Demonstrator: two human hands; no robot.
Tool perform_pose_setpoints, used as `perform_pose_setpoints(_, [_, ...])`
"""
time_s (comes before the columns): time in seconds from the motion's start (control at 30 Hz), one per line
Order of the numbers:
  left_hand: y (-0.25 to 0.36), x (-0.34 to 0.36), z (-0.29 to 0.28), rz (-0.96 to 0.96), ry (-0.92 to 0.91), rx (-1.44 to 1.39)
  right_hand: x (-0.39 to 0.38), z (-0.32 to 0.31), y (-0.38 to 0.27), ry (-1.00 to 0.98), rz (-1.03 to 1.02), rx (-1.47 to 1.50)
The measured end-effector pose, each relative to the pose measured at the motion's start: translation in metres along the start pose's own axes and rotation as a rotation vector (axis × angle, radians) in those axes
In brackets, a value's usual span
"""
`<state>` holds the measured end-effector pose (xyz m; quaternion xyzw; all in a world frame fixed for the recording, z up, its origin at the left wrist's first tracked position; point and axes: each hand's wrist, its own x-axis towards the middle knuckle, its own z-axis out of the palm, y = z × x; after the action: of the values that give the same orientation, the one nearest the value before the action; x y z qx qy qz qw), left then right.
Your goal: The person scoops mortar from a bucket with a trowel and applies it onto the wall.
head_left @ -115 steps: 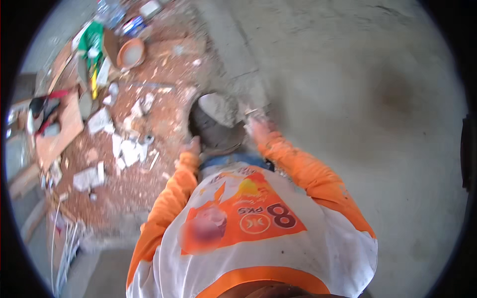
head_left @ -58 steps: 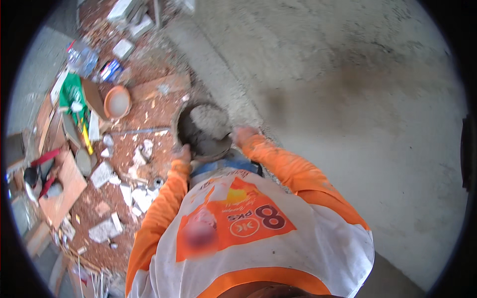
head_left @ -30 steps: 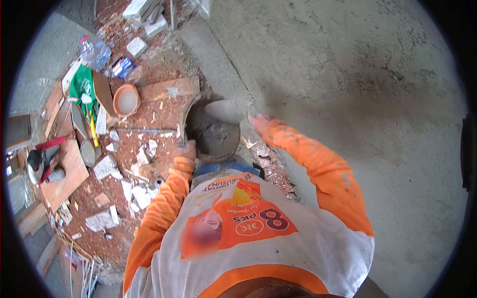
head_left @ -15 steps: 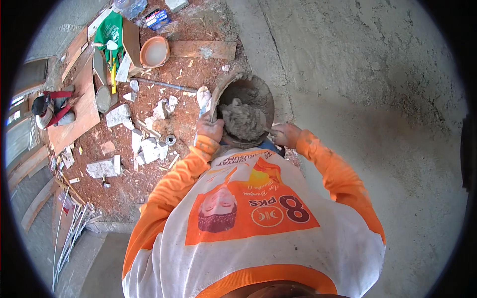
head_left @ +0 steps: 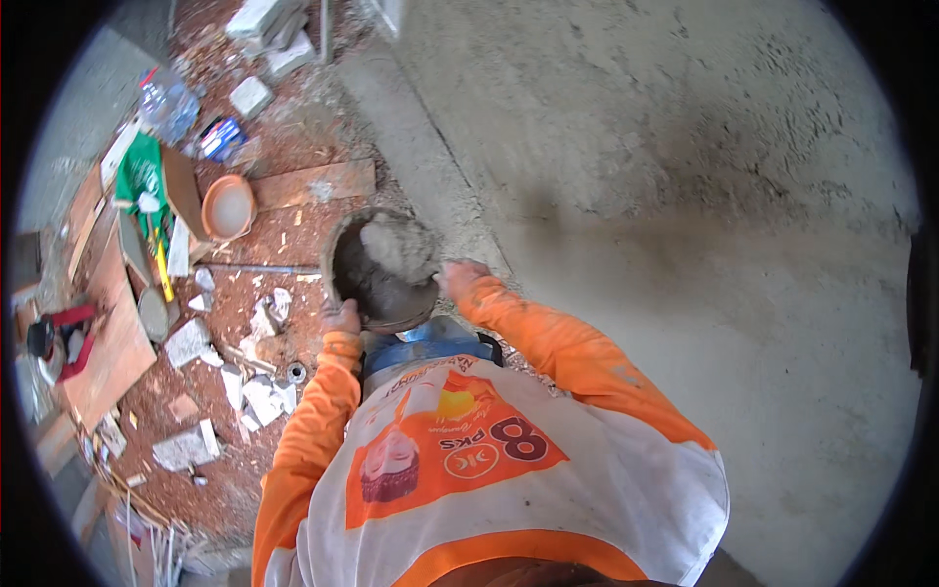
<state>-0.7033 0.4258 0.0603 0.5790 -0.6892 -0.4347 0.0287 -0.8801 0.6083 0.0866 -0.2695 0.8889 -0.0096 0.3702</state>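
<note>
My left hand (head_left: 340, 318) is closed on the near left rim of a round, dirty bucket (head_left: 330, 256), held in front of my waist. Dark wet mortar (head_left: 367, 286) lies inside it. At the bucket's right side my right hand (head_left: 464, 278) is closed around the handle of a trowel, whose blade is hidden under a lump of grey mortar (head_left: 403, 247). That lump sits over the bucket's far right part, partly across the rim. To the right rises a grey, rough-plastered wall (head_left: 636, 245).
On the red soil at left lie broken white blocks (head_left: 264, 396), a board (head_left: 323, 183) and a pipe (head_left: 259, 269). An orange basin (head_left: 229, 207) stands near a green bag (head_left: 140, 171). Another person (head_left: 67, 342) is at the far left beside a plywood sheet (head_left: 112, 342).
My right hand has raised a lump of mortar from inside the bucket toward its far right rim. The view has swung right, and the bucket now appears further left.
</note>
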Motion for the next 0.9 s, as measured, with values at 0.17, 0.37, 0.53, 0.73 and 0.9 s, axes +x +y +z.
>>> perform_pose_setpoints(0.17, [0.011, -0.005, -0.01, -0.057, 0.0, -0.179, -0.053, -0.064, -0.035, 0.145, -0.538, 0.43])
perform_pose_setpoints(0.37, [-0.028, 0.012, -0.006, -0.31, -0.006, -0.111, 0.005, -0.132, 0.04, -0.283, -0.555, 0.344])
perform_pose_setpoints(0.53, [-0.014, 0.003, -0.008, -0.269, -0.006, -0.023, -0.03, -0.229, 0.157, 0.776, 0.228, 0.682])
perform_pose_setpoints(0.73, [0.05, -0.019, -0.025, -0.11, 0.035, 0.07, -0.077, -0.187, 0.103, 0.776, -0.01, 0.62])
perform_pose_setpoints(0.9, [0.058, -0.019, -0.029, 0.102, -0.04, 0.058, -0.036, -0.105, 0.056, 0.001, -0.211, 0.235])
